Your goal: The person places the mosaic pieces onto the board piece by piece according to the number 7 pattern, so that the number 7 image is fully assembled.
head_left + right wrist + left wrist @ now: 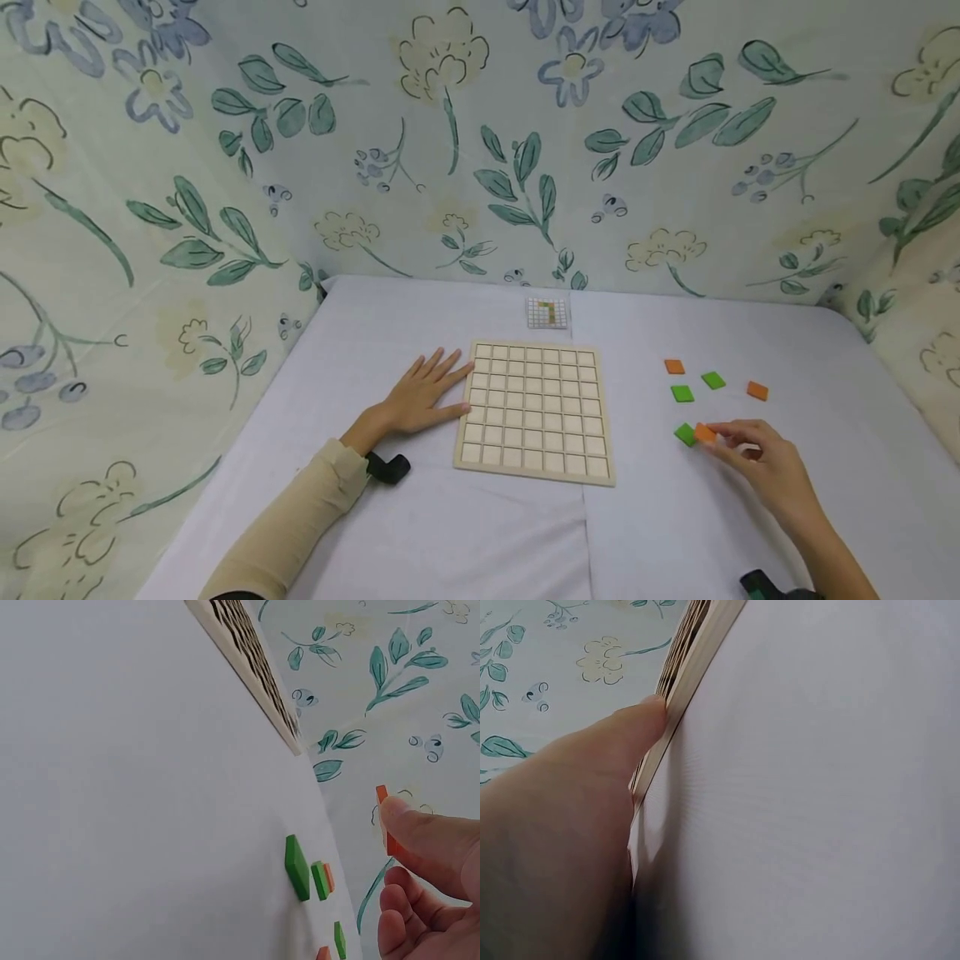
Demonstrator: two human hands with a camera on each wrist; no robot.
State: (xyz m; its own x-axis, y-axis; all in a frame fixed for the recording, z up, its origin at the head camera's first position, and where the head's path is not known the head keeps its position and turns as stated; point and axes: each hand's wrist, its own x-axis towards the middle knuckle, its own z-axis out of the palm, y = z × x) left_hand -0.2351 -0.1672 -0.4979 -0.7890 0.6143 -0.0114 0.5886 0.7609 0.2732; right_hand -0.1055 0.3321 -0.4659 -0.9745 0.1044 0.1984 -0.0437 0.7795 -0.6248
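A pale wooden grid board (536, 408) lies flat on the white-covered table (450, 533), its cells empty. My left hand (442, 379) rests flat beside it, fingers straight. In the left wrist view the thumb (622, 735) touches the board's left edge (697, 667). My right hand (720, 433) pinches a small orange tile (703, 432) right of the board. In the right wrist view the orange tile (382, 795) is held off the cloth between thumb and finger. A green tile (684, 434) lies just beside it, as the green tile (297, 867) shows.
Loose tiles lie further back on the right: an orange one (674, 367), two green ones (682, 393) (713, 381) and another orange one (757, 390). A small pattern card (547, 312) lies behind the board. Floral cloth walls (480, 150) close in three sides.
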